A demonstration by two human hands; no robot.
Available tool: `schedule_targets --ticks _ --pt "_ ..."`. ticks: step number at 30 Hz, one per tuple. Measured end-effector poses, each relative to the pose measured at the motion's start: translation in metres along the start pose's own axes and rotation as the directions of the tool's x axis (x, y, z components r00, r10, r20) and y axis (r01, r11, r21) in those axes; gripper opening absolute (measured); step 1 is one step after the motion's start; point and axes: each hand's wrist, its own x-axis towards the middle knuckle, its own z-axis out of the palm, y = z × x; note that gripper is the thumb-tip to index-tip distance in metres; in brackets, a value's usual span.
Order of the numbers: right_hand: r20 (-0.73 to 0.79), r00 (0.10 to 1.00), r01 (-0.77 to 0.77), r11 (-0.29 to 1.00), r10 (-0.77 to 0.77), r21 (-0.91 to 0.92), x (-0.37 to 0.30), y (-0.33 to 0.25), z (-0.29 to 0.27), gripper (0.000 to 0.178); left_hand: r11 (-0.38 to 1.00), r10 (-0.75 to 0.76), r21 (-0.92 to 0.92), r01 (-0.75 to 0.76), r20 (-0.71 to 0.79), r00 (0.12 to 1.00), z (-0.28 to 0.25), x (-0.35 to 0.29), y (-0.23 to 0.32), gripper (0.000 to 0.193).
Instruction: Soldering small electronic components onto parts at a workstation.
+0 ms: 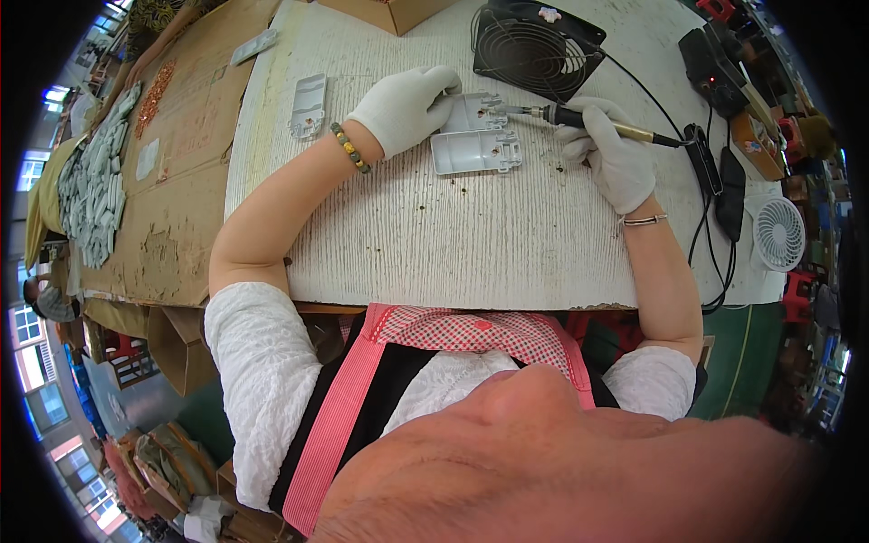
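Observation:
My left hand (405, 110), in a white glove, has its fingers closed on the left end of a pale plastic housing (471, 114). In my gloved right hand (614, 156) is a soldering iron (579, 119), gripped by its dark handle. Its tip points left and meets the small fittings at the housing's right end; whether it touches them I cannot tell. Just below lies a second pale housing (472, 154), hollow side up. Another such housing (309, 106) rests to the left of my left hand.
A black fan with a wire guard (529, 54) stands beyond my hands. The soldering station (715, 71), cables and a small white fan (778, 233) are at the right. A pile of pale plastic parts (90, 185) covers cardboard at far left, near another person's arm (163, 38).

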Motion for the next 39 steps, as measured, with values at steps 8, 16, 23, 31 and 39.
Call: schedule_targets --ticks 8,16,23,31,39 --pt "0.036 0.999 0.008 1.0 -0.008 0.004 0.001 0.003 -0.004 0.024 1.0 0.013 -0.001 -0.013 -0.004 1.0 -0.001 -0.001 0.001 0.017" --pt "0.036 0.999 0.009 1.0 -0.009 0.0 0.002 0.004 -0.005 0.024 1.0 0.016 0.002 -0.017 0.012 1.0 -0.001 0.0 0.0 0.017" --pt "0.023 1.0 -0.005 0.996 0.003 0.089 0.002 0.002 -0.002 0.023 0.997 0.071 -0.034 -0.073 -0.056 0.996 -0.003 -0.002 -0.002 0.016" --pt "-0.003 1.0 -0.002 0.985 0.003 0.172 0.004 0.006 -0.007 0.024 0.982 0.004 0.191 0.008 -0.065 0.998 -0.034 -0.001 -0.032 0.014" --pt "0.013 1.0 0.004 0.983 -0.007 0.181 0.006 0.006 -0.008 0.023 0.829 -0.398 0.506 0.238 0.233 0.888 -0.083 -0.011 -0.065 0.03"
